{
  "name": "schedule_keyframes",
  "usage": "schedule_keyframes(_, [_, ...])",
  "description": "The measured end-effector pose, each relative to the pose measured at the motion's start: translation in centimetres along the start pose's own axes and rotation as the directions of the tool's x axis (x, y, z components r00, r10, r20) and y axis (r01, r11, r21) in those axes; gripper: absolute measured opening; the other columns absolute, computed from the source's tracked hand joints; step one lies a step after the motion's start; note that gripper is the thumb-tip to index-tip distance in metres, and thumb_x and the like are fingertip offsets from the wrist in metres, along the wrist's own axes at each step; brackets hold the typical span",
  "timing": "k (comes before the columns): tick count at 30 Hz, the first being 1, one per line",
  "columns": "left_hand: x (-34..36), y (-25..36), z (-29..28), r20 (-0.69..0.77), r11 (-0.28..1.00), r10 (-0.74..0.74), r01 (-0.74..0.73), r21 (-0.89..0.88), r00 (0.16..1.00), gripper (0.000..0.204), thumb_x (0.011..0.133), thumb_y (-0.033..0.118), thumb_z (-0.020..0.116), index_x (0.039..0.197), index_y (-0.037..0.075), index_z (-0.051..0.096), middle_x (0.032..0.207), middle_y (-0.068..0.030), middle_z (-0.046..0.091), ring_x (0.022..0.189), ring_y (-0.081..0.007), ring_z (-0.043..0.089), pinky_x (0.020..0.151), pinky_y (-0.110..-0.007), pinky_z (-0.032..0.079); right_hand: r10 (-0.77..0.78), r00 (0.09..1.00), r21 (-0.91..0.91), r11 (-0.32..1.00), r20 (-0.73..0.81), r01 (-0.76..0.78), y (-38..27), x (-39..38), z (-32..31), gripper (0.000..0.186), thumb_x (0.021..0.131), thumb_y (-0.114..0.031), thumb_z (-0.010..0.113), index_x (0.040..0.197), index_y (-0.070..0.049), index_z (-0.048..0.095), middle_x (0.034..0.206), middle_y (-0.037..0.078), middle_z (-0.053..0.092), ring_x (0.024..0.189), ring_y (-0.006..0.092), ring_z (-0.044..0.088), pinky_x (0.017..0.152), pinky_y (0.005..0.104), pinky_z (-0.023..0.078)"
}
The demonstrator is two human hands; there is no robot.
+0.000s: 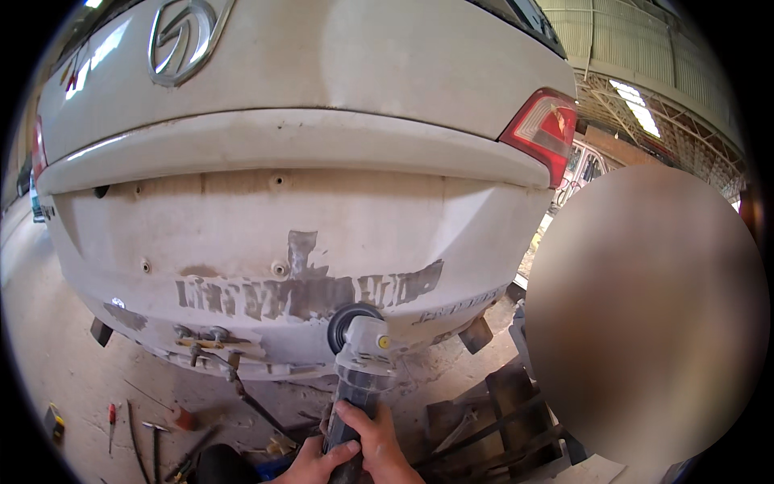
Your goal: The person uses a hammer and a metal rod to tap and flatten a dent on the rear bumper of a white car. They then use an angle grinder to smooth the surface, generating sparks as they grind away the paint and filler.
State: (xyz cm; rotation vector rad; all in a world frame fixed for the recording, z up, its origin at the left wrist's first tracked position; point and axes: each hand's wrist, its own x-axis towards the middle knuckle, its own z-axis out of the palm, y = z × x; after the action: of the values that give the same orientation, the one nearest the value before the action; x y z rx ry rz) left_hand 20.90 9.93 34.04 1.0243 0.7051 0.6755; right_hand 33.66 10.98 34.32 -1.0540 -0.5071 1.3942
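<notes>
Both my hands are wrapped round the dark body of an angle grinder point(367, 383) with a light grey head. My right hand point(377, 444) grips it from the right, thumb along the top. Lower down, my left hand point(317, 461) closes round the rear of the body. The grinder's round black disc point(337, 329) is at the lower tailgate of a white car point(226, 214); whether it touches cannot be told. Just above the disc, a ragged grey patch point(322, 298) of stripped paint runs across the panel.
A metal pulling tool point(258, 407) reaches down from bolted fittings point(201, 335) on the lower left panel. A red-handled screwdriver point(111, 415) and a hammer point(156, 436) lie on the floor. Dark metal framing point(500, 419) stands lower right. A blurred oval hides the right side.
</notes>
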Motion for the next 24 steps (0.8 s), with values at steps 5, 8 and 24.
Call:
schedule_keyframes(5, [-0.3, -2.2, 0.8, -0.103, 0.992, 0.111, -0.104, 0.068, 0.989, 0.041, 0.083, 0.037, 0.061, 0.099, -0.001, 0.061, 0.085, -0.0049, 0.062, 0.075, -0.0146, 0.058, 0.067, -0.029, 0.047, -0.007, 0.999, -0.040, 0.999, 0.037, 0.008, 1.1, -0.3, -1.0, 0.030, 0.072, -0.022, 0.071, 0.086, 0.003, 0.062, 0.074, 0.008, 0.062, 0.062, 0.0162, 0.059, 0.056, 0.0293, 0.047])
schedule_keyframes(8, [1.0, -0.9, 0.9, 0.007, 0.995, 0.090, -0.090, 0.047, 0.996, 0.040, 0.085, 0.036, 0.060, 0.099, -0.001, 0.061, 0.085, -0.0047, 0.062, 0.076, -0.0140, 0.057, 0.067, -0.029, 0.047, -0.049, 0.998, 0.006, 0.999, 0.029, 0.049, 0.6, 0.7, -1.8, 0.031, 0.072, -0.022, 0.071, 0.089, 0.002, 0.061, 0.078, 0.008, 0.062, 0.065, 0.0165, 0.059, 0.058, 0.0297, 0.047])
schedule_keyframes(24, [4.0, -1.6, 2.9, -0.063, 0.961, 0.044, -0.025, 0.274, 0.997, 0.053, 0.082, 0.040, 0.063, 0.110, -0.005, 0.054, 0.101, -0.0107, 0.059, 0.092, -0.0153, 0.056, 0.080, -0.029, 0.044, -0.139, 0.986, 0.142, 0.978, -0.093, 0.151, 1.2, 3.2, -5.5, 0.029, 0.076, -0.023, 0.062, 0.092, 0.000, 0.055, 0.074, 0.012, 0.059, 0.062, 0.0230, 0.059, 0.055, 0.0343, 0.048])
